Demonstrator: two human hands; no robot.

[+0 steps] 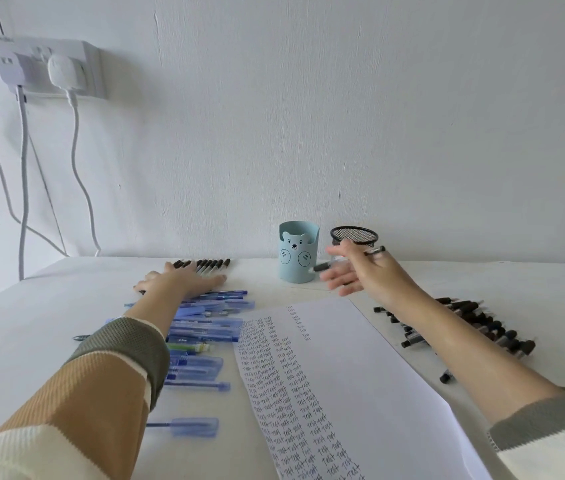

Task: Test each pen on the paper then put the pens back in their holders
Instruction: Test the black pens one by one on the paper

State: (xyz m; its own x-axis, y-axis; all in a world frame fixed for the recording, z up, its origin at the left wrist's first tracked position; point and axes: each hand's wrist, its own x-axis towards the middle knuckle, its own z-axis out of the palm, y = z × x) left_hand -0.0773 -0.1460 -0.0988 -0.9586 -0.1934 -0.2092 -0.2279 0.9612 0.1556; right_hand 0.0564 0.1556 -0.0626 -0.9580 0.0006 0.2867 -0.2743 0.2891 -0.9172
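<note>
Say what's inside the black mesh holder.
No pens rise above the rim of the black mesh holder; only mesh shows inside. Its lower part is covered by the right hand, holding a pen.

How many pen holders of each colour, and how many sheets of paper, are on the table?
Blue holder: 1
Black mesh holder: 1
Sheet of paper: 1
Total: 3

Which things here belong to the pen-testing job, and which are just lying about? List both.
Job: paper, blue pens, black pen row, black pen pile, bear holder, mesh holder, pen in the right hand.
Lying about: wall socket, white plug, cables.
</note>
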